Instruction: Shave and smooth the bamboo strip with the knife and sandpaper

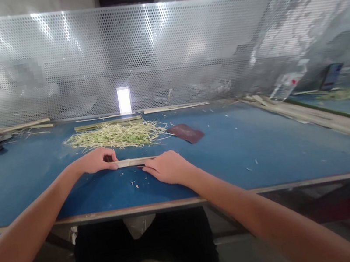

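In the head view a short pale strip of wood or bamboo (130, 162) lies level between my hands, just above the blue tabletop. My left hand (98, 160) is closed on its left end, fingers curled over and thumb along the near side. At the other end, my right hand (167, 166) wraps round the strip. A thin dark red edge shows beneath the right fingers; what it belongs to is hidden. Past the hands is a loose heap of thin pale green shavings (119, 134). A brown sheet like sandpaper (187, 133) lies to its right.
The blue table (285, 153) carries small chips. A perforated metal screen (85, 65) stands along its back. Long pale strips (312, 113) line the right side, near a clear plastic bottle (285, 86) and a phone-like dark object (332, 75). More strips (8, 129) lie at back left.
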Available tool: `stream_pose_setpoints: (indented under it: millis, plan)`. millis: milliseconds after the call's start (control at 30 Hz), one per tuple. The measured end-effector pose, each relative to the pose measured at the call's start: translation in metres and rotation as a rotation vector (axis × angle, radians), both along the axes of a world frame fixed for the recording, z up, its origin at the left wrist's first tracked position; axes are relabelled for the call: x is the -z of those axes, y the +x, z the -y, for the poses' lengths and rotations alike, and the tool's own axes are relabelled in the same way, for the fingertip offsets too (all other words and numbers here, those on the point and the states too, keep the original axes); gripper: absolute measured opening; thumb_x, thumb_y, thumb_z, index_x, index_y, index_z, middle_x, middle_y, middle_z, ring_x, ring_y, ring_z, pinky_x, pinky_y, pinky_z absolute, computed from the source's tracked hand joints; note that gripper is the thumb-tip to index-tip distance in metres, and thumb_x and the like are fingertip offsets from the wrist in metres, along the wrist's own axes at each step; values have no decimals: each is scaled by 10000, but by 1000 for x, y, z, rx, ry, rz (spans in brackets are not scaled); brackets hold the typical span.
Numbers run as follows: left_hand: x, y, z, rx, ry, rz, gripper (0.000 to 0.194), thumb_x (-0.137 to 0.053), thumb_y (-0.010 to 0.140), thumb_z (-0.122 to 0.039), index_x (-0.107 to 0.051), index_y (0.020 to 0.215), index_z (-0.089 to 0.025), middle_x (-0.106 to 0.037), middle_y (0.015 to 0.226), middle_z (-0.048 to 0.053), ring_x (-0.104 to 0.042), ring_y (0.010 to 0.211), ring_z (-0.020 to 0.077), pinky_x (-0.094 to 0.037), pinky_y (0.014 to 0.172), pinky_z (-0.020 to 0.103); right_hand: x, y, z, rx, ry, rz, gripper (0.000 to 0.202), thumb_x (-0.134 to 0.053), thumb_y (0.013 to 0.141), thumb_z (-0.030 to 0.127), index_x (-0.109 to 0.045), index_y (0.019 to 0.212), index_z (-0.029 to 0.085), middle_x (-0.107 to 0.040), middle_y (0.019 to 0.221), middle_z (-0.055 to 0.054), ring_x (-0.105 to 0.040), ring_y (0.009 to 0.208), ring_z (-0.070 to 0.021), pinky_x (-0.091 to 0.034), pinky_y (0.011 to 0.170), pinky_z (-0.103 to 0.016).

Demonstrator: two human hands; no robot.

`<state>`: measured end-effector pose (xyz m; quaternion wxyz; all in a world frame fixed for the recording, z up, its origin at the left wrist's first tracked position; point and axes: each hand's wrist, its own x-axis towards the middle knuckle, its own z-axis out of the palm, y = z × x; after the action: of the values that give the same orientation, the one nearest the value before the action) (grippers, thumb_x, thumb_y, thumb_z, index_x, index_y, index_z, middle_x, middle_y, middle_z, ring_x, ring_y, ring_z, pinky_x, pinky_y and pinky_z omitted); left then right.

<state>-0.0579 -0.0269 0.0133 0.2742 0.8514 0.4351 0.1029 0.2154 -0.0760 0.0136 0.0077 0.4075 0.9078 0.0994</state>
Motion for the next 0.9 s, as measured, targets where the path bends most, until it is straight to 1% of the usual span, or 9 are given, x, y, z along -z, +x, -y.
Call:
stream_pose_setpoints:
  millis: [133, 233, 367, 467, 533, 600, 733, 800, 900]
  plan:
    - [-1, 2, 3, -11, 39, -32, 330, -621, 785, -517, -651, 853, -195, -636, 784, 13, -546, 680, 137, -377, 625, 251, 1, 7, -2, 21, 24, -110, 401, -304, 1010, 411, -667, 1031, 241, -721, 780, -25, -601, 597, -162, -219, 510, -271]
    - [0, 2, 5, -7, 102, -38, 338, -565, 837, -519, -640, 862, -191, -634, 811, 27, -543, 687, 135, -382, 626, 253, 0, 13, -7, 108, 69, -249, 396, -304, 1002, 429, -628, 949, 209, -676, 693, -18, -568, 572, -154, -207, 507, -270]
    - [-1, 3, 8, 22, 221, -38, 307, -523, 880, -475, -628, 838, -190, -630, 844, 40, -545, 727, 143, -394, 650, 262, -4, 22, -14, 198, 105, -335, 397, -390, 955, 530, -592, 1039, 199, -661, 730, -21, -561, 592, -158, -226, 501, -263]
    - [-7, 4, 14, 8, 270, -45, 304, -489, 906, -462, -632, 873, -196, -631, 872, 45, -546, 740, 148, -401, 657, 272, -9, 26, -18, 138, 108, -281, 360, -446, 941, 517, -621, 963, 204, -671, 831, -30, -569, 658, -159, -231, 513, -262]
    - [-14, 5, 22, -4, 292, -61, 297, -470, 922, -443, -636, 895, -198, -634, 883, 45, -551, 753, 151, -406, 669, 276, -13, 28, -18, 75, 66, -226, 362, -440, 959, 476, -635, 843, 195, -657, 826, -29, -555, 662, -148, -231, 520, -261]
    - [-20, 3, 33, 3, 309, -89, 288, -459, 933, -422, -639, 894, -200, -639, 889, 42, -558, 777, 154, -410, 687, 276, -18, 28, -14, 9, 2, -194, 377, -434, 972, 443, -645, 795, 185, -640, 798, -29, -544, 650, -136, -238, 527, -260]
    - [-27, -11, 62, 30, 310, -148, 285, -448, 948, -407, -647, 887, -213, -647, 909, 27, -571, 813, 151, -418, 724, 267, -23, 23, 6, -125, -139, -205, 300, -453, 974, 384, -694, 920, 213, -659, 880, -21, -560, 642, -127, -274, 547, -259]
    - [-24, -22, 78, 28, 284, -155, 297, -433, 958, -410, -648, 885, -219, -650, 913, 19, -579, 810, 143, -423, 724, 254, -23, 20, 17, -176, -204, -216, 280, -451, 976, 362, -701, 983, 236, -671, 936, -17, -571, 640, -125, -303, 560, -262]
    - [-13, -37, 99, 9, 247, -155, 305, -414, 970, -403, -651, 892, -228, -654, 913, 15, -589, 805, 135, -429, 719, 236, -22, 16, 30, -234, -275, -231, 273, -449, 979, 342, -697, 1033, 243, -684, 982, -21, -605, 699, -138, -345, 594, -266]
